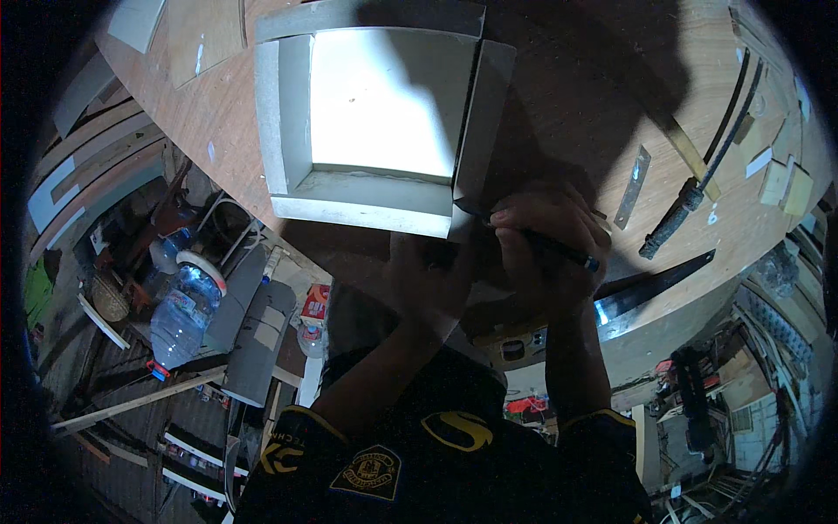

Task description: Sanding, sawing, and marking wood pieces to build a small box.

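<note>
A shallow white box frame (362, 214) with raised sides lies on the brown wooden table, its inside brightly lit. My right hand (546, 231) is closed around a slim dark pen-like tool (559, 251). The tool's pointed tip meets the frame's near right corner, where a dark gap runs between the right side piece (484, 122) and the panel. In deep shadow, my left hand (428, 275) grips the near side of the frame from below. Its fingertips are hidden there. Whether the tool is a pen or a blade, I cannot tell.
To the right lie a metal strip (633, 186), a saw-like tool with a dark wrapped handle (672, 218), a wooden strip (681, 144) and a dark blade (659, 281). Beyond the table's left edge stands a large clear bottle (186, 314). Small offcuts (786, 182) sit far right.
</note>
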`<state>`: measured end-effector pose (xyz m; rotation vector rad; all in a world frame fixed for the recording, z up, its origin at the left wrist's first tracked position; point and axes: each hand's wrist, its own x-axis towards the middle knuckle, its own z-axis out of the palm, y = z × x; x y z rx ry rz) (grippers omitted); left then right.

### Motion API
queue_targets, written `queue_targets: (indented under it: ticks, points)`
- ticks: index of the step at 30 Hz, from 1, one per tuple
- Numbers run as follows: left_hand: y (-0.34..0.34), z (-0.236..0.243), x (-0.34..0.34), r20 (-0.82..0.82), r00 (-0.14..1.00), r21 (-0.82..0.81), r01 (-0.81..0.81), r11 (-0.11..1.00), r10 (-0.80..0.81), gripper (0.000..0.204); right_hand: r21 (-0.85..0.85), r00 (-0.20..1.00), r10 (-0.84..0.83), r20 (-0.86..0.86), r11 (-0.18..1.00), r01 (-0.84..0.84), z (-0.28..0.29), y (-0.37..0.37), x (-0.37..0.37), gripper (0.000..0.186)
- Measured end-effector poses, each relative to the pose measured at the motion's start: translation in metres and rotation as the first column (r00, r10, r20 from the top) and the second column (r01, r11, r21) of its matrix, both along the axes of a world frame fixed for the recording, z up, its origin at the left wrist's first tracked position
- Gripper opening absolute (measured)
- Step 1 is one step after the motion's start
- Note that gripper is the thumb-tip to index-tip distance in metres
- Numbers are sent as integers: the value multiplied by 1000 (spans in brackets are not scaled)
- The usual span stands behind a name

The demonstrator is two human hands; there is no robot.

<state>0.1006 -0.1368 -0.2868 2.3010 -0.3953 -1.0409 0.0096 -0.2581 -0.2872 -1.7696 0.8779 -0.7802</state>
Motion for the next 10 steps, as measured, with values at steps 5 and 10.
queue_targets:
  ticks: [5, 10]
  points:
    - [2, 1, 1, -112, 988, 46, -106, 993, 110, 41, 55, 999, 30, 21, 998, -31, 1, -1, 2, 19]
    - [3, 0, 3, -21, 1000, -15, 2, 1000, -2, 45, 31, 999, 41, -8, 999, -41, 1, -1, 0, 18]
